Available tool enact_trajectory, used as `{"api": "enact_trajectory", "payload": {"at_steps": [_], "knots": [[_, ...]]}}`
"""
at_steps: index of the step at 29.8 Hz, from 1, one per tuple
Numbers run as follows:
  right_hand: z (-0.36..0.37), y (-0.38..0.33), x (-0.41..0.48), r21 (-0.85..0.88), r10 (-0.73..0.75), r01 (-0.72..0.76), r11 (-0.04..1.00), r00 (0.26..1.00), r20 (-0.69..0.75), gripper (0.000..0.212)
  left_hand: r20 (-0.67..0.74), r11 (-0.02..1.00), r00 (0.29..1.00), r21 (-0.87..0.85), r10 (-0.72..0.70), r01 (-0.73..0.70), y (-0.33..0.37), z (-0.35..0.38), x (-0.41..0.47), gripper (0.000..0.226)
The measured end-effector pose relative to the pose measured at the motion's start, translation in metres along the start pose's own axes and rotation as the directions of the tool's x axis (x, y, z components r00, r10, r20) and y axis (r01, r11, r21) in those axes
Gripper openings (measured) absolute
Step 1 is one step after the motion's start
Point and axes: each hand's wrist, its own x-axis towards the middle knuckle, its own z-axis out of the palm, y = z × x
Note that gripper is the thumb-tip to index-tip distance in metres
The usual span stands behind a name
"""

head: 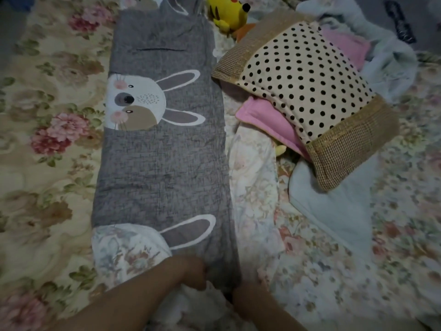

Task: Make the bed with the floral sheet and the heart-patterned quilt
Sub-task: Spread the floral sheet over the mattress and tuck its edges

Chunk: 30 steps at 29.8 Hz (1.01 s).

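Bedding fills the whole view. A cream floral sheet (47,163) with large pink roses lies fairly flat over the left of the bed. A paler floral cloth (322,271) spreads, rumpled, over the right.

Down the middle, running from near to far, lies a grey bunny-print blanket (162,163) folded into a long narrow strip, presumably so it can be carried off or set aside in one piece.

The left grip (191,273) is at the strip's near end, its fingers curled into the grey cloth at the edge. The right grip (241,295) meets the near right corner, but its fingers are tucked out of sight under the fabric. Whether it is clamped on the cloth or only resting there I cannot tell. With both at one end, the aim looks to be squaring that end or starting another fold.

To the right, a polka-dot pillow (305,80) is heaped on a pink cushion (269,120) and a pale blue blanket (334,206). A yellow plush toy (229,13) sits at the far edge. They seem parked there to leave the left side free.

No hearts show on any cloth, so the task's quilt cannot be picked out. The making looks barely begun.
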Motion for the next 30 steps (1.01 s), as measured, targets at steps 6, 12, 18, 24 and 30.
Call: {"api": "enact_trajectory", "payload": {"at_steps": [6,12,18,24,30], "knots": [[0.033,0.01,0.042,0.577,0.176,0.035,0.816,0.936,-0.306,0.047,0.085,0.991,0.987,-0.008,-0.133,0.134,0.015,0.044,-0.007,0.076],[0.045,-0.019,0.049,0.73,0.318,-0.047,0.682,0.918,-0.238,0.039,0.096,0.985,0.993,-0.15,-0.069,0.083,0.025,0.079,-0.037,0.052],[0.027,-0.053,-0.006,0.676,0.152,0.351,0.648,0.81,-0.566,0.027,-0.602,0.834,0.755,-0.534,-0.259,-0.139,0.014,0.064,-0.063,0.048],[0.004,-0.066,-0.087,0.624,-0.079,0.518,0.585,0.802,-0.592,0.013,-0.443,0.349,0.813,-0.881,-0.378,-0.319,0.031,0.025,-0.099,0.059],[0.022,-0.095,-0.138,0.379,-0.083,0.415,0.827,0.756,-0.649,0.085,-0.523,0.484,0.637,-0.837,-0.567,-0.256,0.033,0.028,-0.127,0.036]]}}
